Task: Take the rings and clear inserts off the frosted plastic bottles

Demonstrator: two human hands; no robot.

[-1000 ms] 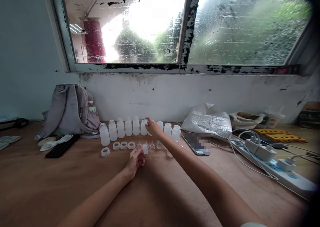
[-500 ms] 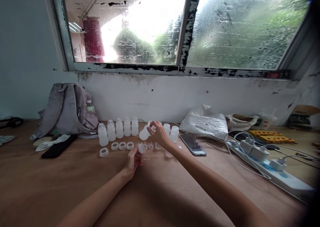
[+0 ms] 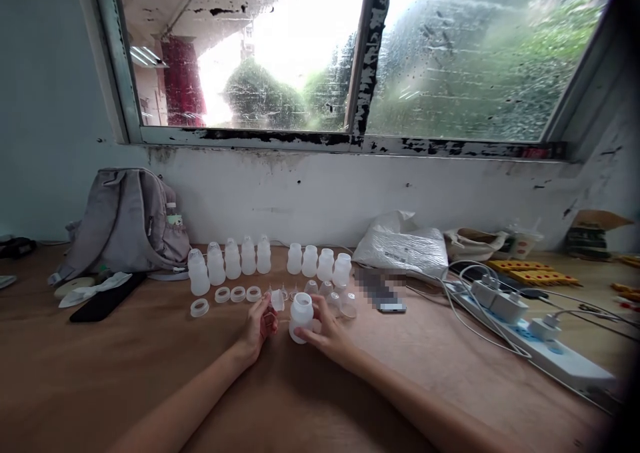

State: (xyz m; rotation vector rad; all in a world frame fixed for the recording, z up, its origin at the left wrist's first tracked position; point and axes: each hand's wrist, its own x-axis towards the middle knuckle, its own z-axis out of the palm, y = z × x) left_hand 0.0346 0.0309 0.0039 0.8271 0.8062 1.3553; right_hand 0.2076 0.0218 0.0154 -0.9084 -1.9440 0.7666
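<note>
Head view shows me the right hand (image 3: 332, 333) nearest, its thumb and fingers grasping a bottle (image 3: 302, 313) around its side, mouth up; I cannot tell whether its base touches the table (image 3: 300, 406) below. To its left, a little apart, the left hand (image 3: 257, 328) pinches a pale ring (image 3: 277, 300) in its fingertips; I cannot make out whether anything sits inside it. Just beyond the hands I see small parts on the table: four rings (image 3: 237, 300) on the left, clear nipples (image 3: 284, 294) in the middle, too blurred for me to count, and clear caps (image 3: 349, 305) on the right. Behind them stand two upright groups, five domed bottles (image 3: 233, 261) to the left and four open bottles (image 3: 326, 266) to the right, with a gap between. A phone (image 3: 392, 307), partly pixelated, lies right of the open bottles, and a power strip (image 3: 565, 363) lies farther right with chargers (image 3: 506, 306) plugged in. Near the wall (image 3: 280, 193) I see a grey backpack (image 3: 125, 233) at left and a silvery bag (image 3: 405, 243) at right, under a window (image 3: 357, 73).
</note>
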